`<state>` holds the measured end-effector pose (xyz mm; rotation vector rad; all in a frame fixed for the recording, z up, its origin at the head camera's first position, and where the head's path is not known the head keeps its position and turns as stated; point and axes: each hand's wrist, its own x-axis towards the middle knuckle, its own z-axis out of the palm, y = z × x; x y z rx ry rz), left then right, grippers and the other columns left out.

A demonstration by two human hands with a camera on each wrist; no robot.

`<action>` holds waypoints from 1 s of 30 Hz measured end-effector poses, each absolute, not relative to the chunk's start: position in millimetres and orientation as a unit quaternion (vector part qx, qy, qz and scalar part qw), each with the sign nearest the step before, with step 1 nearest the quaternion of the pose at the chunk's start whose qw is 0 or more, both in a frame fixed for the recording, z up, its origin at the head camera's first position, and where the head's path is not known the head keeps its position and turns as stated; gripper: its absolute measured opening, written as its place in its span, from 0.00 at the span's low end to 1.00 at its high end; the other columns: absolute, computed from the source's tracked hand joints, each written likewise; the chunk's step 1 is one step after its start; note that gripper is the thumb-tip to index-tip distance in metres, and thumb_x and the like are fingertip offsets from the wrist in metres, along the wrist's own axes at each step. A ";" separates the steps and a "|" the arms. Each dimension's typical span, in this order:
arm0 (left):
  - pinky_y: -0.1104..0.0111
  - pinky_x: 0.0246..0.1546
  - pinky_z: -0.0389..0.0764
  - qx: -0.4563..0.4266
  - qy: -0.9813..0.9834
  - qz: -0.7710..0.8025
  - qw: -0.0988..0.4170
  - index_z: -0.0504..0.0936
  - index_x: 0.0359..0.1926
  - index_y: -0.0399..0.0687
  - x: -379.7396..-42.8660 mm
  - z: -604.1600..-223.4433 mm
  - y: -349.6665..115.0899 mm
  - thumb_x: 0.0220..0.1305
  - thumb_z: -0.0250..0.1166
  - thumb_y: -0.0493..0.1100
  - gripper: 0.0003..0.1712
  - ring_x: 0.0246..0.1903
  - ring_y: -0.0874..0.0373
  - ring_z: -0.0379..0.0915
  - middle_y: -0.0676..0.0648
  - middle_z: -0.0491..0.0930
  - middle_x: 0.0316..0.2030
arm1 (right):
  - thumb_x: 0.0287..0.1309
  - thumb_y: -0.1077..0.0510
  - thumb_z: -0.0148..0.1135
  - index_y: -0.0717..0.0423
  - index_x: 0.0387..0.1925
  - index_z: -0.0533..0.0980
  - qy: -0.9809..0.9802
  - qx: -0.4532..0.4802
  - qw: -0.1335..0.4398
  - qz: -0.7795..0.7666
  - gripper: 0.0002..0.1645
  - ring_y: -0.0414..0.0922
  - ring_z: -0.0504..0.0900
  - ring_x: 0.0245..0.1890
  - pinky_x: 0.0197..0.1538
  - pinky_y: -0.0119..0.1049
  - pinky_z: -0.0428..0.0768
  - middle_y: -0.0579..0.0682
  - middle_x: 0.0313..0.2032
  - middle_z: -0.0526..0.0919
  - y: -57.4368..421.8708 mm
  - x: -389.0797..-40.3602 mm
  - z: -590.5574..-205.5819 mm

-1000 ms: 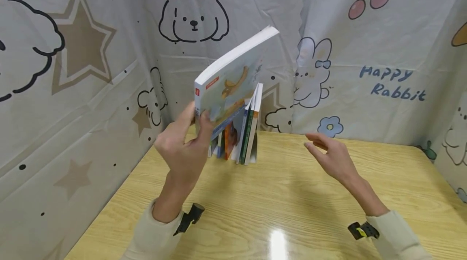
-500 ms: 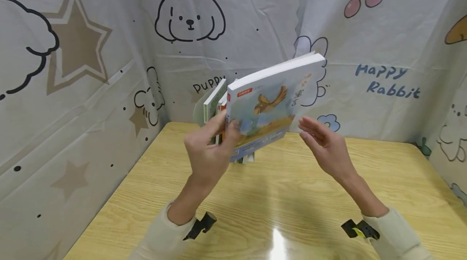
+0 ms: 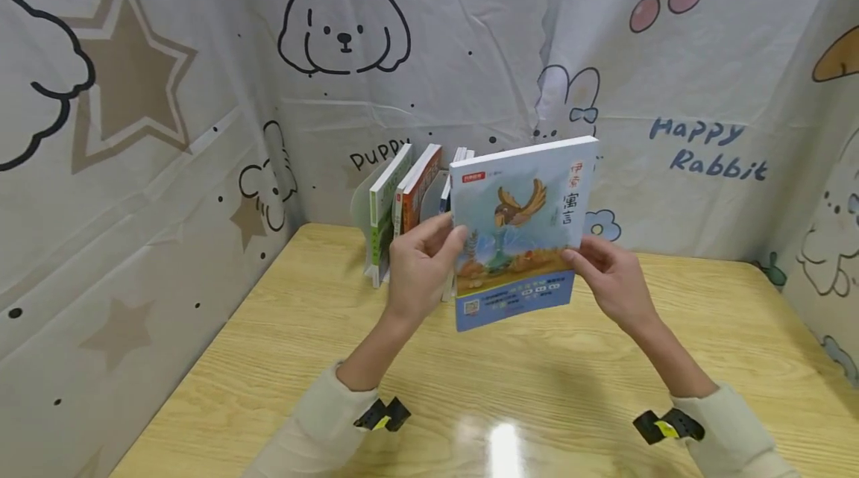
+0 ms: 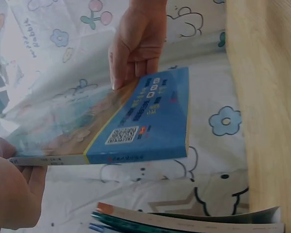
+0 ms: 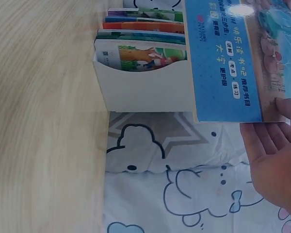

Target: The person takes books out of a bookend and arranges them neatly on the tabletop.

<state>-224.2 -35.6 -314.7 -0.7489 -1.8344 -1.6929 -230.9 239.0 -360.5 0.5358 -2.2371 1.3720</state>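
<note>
Both hands hold up a paperback book [image 3: 517, 217] with a bird on its pale blue cover and a dark blue band along the bottom. My left hand [image 3: 424, 265] pinches the spine side, thumb on the cover. On the opposite edge, my right hand [image 3: 612, 277] pinches the book low down, thumb in front and fingers behind. The left wrist view shows the book's spine and a QR code on the blue band [image 4: 150, 111]. In the right wrist view, the right hand [image 5: 276, 150] grips the book's edge from beneath.
Behind the held book, several upright books [image 3: 419, 187] stand in a white book holder [image 5: 145, 92] at the back left of the wooden table [image 3: 322, 359]. A printed curtain [image 3: 470, 90] hangs along the back and sides.
The book has moved right and down and turned to face the camera. My right hand, earlier apart from it, now pinches its right edge. The standing books have come into fuller view.
</note>
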 end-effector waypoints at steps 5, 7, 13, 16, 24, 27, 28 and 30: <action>0.63 0.42 0.84 -0.260 -0.689 -0.639 0.224 0.82 0.55 0.30 -238.1 -322.0 -32.1 0.69 0.64 0.35 0.16 0.42 0.49 0.84 0.37 0.85 0.43 | 0.67 0.64 0.63 0.64 0.55 0.81 -0.812 0.170 0.243 0.503 0.17 0.36 0.76 0.22 0.24 0.28 0.69 0.58 0.39 0.88 247.1 -232.2 -366.8; 0.60 0.45 0.83 -0.255 -0.687 -0.648 0.206 0.81 0.56 0.30 -243.5 -324.7 -32.4 0.69 0.63 0.36 0.18 0.44 0.47 0.84 0.36 0.85 0.45 | 0.65 0.67 0.63 0.66 0.52 0.82 -0.810 0.160 0.262 0.500 0.15 0.36 0.72 0.18 0.23 0.28 0.69 0.50 0.35 0.88 247.0 -229.1 -367.6; 0.63 0.45 0.82 -0.236 -0.693 -0.666 0.145 0.78 0.61 0.32 -258.0 -333.3 -34.8 0.70 0.63 0.40 0.22 0.45 0.49 0.82 0.37 0.84 0.47 | 0.61 0.73 0.63 0.71 0.48 0.82 -0.787 0.148 0.292 0.524 0.13 0.34 0.69 0.17 0.25 0.24 0.72 0.33 0.31 0.85 247.4 -220.7 -368.8; 0.65 0.48 0.81 -0.230 -0.696 -0.673 0.102 0.77 0.63 0.35 -262.7 -341.2 -34.8 0.70 0.64 0.39 0.23 0.50 0.50 0.80 0.38 0.83 0.51 | 0.64 0.70 0.63 0.71 0.49 0.82 -0.773 0.142 0.282 0.550 0.13 0.31 0.78 0.23 0.30 0.23 0.79 0.36 0.31 0.85 254.0 -226.1 -375.5; 0.65 0.46 0.82 -0.201 -0.724 -0.659 0.018 0.79 0.61 0.36 -271.9 -372.9 -23.9 0.69 0.66 0.40 0.23 0.52 0.51 0.80 0.39 0.82 0.53 | 0.67 0.66 0.61 0.78 0.52 0.77 -0.716 0.125 0.228 0.648 0.18 0.37 0.87 0.33 0.35 0.31 0.84 0.40 0.36 0.88 262.3 -232.2 -386.1; 0.71 0.34 0.81 -0.199 -0.739 -0.644 0.000 0.83 0.56 0.38 -274.2 -387.3 -16.3 0.69 0.66 0.42 0.18 0.37 0.59 0.83 0.42 0.86 0.43 | 0.66 0.66 0.62 0.79 0.51 0.77 -0.696 0.108 0.218 0.675 0.18 0.38 0.87 0.32 0.35 0.31 0.84 0.42 0.34 0.88 265.8 -234.5 -391.1; 0.73 0.29 0.78 -0.199 -0.744 -0.638 -0.002 0.85 0.53 0.39 -275.0 -391.8 -13.9 0.69 0.66 0.42 0.16 0.30 0.62 0.81 0.43 0.87 0.38 | 0.67 0.65 0.62 0.79 0.52 0.77 -0.698 0.102 0.217 0.675 0.19 0.37 0.87 0.32 0.35 0.31 0.84 0.41 0.34 0.88 267.1 -235.7 -392.6; 0.74 0.22 0.70 -0.199 -0.749 -0.632 0.001 0.87 0.49 0.40 -276.1 -398.3 -9.7 0.70 0.65 0.42 0.13 0.19 0.65 0.71 0.48 0.86 0.28 | 0.67 0.63 0.63 0.81 0.53 0.75 -0.703 0.089 0.208 0.674 0.22 0.36 0.87 0.33 0.35 0.31 0.84 0.39 0.34 0.88 269.3 -238.3 -395.4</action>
